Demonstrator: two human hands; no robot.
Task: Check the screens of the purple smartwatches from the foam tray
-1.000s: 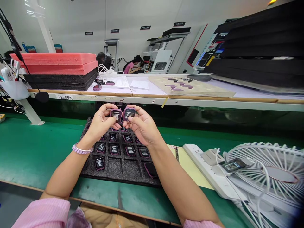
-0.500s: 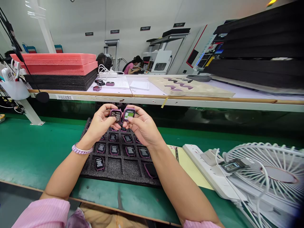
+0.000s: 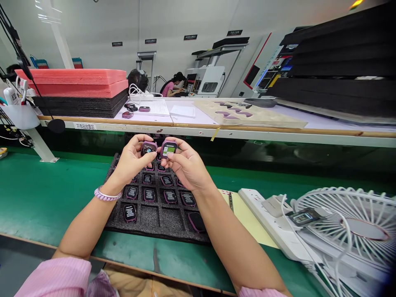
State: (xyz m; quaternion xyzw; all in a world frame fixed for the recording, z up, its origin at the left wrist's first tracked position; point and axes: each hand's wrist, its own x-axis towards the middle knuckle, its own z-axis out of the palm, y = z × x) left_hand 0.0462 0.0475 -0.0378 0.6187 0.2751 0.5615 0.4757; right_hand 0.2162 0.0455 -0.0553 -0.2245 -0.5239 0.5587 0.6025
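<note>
My left hand [image 3: 131,159] pinches a small purple smartwatch body [image 3: 148,148] with a dark screen. My right hand [image 3: 185,165] grips a second purple watch body [image 3: 168,148] whose screen glows green and white. Both are held side by side above the far end of a black foam tray [image 3: 157,220] on the green bench. Several more purple watch bodies [image 3: 149,194] lie in the tray's pockets, screens up. Some near pockets hold nothing.
A white power strip [image 3: 267,216] and a white desk fan [image 3: 349,225] lie to the right, with a yellow sheet [image 3: 244,216] beside the tray. A raised shelf [image 3: 198,123] behind carries pink and black foam stacks [image 3: 77,90], papers and loose watches. A person sits far back.
The right watch's screen changed from dark text to a green and white display. The left watch tilted slightly in my fingers and its screen changed too. My hands stayed in place.
</note>
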